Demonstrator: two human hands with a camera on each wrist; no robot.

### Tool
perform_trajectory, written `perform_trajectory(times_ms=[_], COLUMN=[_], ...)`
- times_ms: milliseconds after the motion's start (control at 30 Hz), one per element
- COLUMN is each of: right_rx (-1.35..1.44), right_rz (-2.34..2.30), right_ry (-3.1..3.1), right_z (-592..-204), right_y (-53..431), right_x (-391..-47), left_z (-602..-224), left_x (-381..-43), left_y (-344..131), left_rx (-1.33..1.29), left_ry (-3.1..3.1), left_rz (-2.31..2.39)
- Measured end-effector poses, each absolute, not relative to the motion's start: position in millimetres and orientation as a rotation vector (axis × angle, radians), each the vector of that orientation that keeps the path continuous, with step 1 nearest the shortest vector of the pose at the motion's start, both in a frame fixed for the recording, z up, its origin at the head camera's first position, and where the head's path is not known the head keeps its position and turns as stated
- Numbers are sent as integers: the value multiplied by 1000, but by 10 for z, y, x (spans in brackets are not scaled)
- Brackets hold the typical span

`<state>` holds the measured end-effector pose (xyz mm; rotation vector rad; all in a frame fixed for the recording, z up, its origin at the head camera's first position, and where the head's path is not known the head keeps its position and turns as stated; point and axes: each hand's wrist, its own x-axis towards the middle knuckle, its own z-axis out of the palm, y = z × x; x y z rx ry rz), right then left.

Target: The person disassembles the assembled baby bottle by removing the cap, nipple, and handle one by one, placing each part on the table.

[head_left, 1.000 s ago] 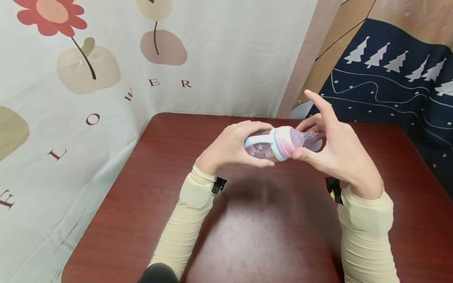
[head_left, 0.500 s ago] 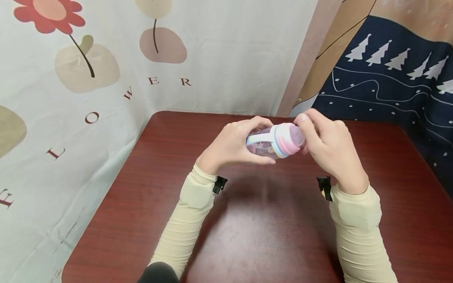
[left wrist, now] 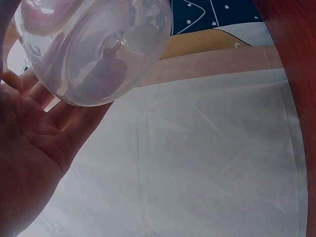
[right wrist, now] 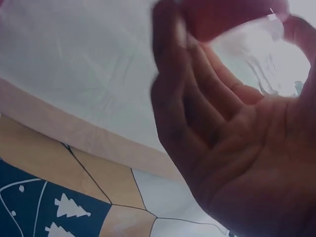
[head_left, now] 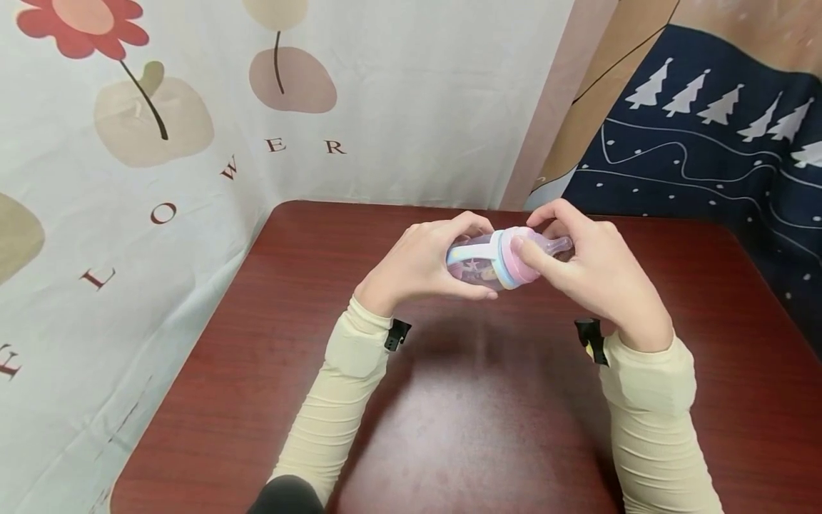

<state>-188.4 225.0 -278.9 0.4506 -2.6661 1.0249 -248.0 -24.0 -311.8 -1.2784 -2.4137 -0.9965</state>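
Observation:
A clear baby bottle with a pink collar, a pale handle and a soft teat is held above the table, lying nearly level with its teat to the right. My left hand grips the bottle's body, thumb below and fingers over the far side. The round clear base fills the top of the left wrist view. My right hand holds the collar, its thumb on the near side and fingers curved behind. In the right wrist view a clear, shiny shape shows between the collar and my palm.
The dark red wooden table spreads beneath both arms. A pale curtain with flower prints hangs behind and to the left, and a navy cloth with white trees hangs at the back right. A black rounded object is at the bottom edge.
My right hand came in from the right, with its raised index finger lowered. It turned at the teat end, then its thumb moved left onto the collar. The left hand stayed nearly still.

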Motion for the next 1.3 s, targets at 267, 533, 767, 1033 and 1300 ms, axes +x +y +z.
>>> perform_trajectory(times_ms=[267, 533, 767, 1033, 1300], right_rx=[461, 308, 314, 331, 328], right_rz=[1146, 1144, 1051, 958, 1043], right_ry=[-2722, -2537, -2614, -2613, -2649], right_z=[-2738, -2733, -2782, -2793, -2775], right_y=[2313, 2380, 2283, 2254, 2243], right_x=[-1843, -1843, -1851, -1857, -1843], left_z=[-3128, -3122, -3126, -3119, -3130], left_x=[-2482, -2490, -2487, -2484, -2495], left_y=[-242, -243, -233, -235, -261], left_rx=[-1256, -1255, -1255, -1265, -1252], left_ry=[-2443, -2425, -2432, -2427, -2448], left_rz=[-1001, -1017, -999, -994, -1016])
